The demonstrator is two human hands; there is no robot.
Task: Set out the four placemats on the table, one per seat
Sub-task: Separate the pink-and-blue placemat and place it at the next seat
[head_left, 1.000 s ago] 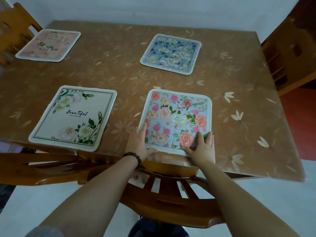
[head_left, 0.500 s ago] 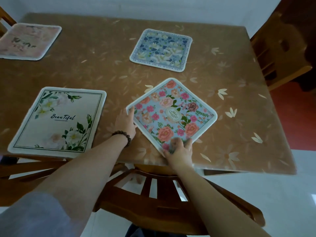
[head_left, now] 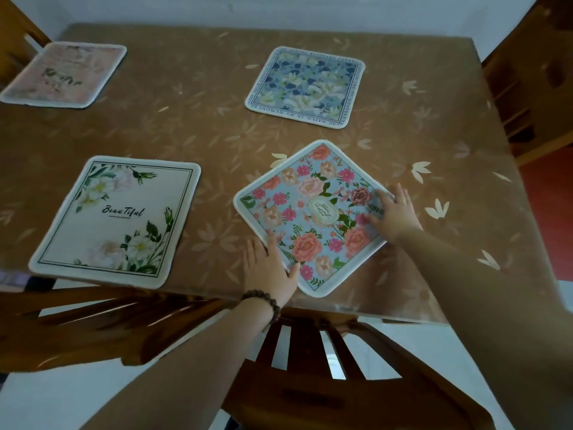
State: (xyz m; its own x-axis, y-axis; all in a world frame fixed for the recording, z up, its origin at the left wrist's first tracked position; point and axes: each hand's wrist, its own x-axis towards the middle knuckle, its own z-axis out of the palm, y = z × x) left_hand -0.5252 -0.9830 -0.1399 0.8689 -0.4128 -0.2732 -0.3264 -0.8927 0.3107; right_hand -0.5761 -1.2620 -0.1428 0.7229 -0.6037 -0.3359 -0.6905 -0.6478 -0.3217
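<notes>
Placemats, four in number, all lying flat on the brown leaf-patterned table (head_left: 310, 32). Landmark item: pink-rose placemat (head_left: 310, 212), light blue ground with pink and coral flowers and an oval label at centre, sitting turned like a diamond near the table's front edge, one corner pointing at the wooden chair (head_left: 310, 367) tucked in below that edge. Left hand (head_left: 271, 268), beaded bracelet (head_left: 263, 307) on the wrist, rests palm down at the lower-left edge of the pink-rose placemat, fingers spread and open, thumb lying on the mat's border, gripping nothing. Right hand (head_left: 393, 215) lies flat over the right corner of the same mat, fingers spread, pressing rather than pinching. White placemat (head_left: 117, 218), printed with white flowers and the word "Beautiful", lies well to the left of the pink-rose placemat, square to the front edge. Blue placemat (head_left: 305, 86), with white blooms and a lettered border, lies beyond the pink-rose placemat, toward the far side. Pale pink placemat (head_left: 65, 74) lies far beyond and to the left, at the far-left corner.
</notes>
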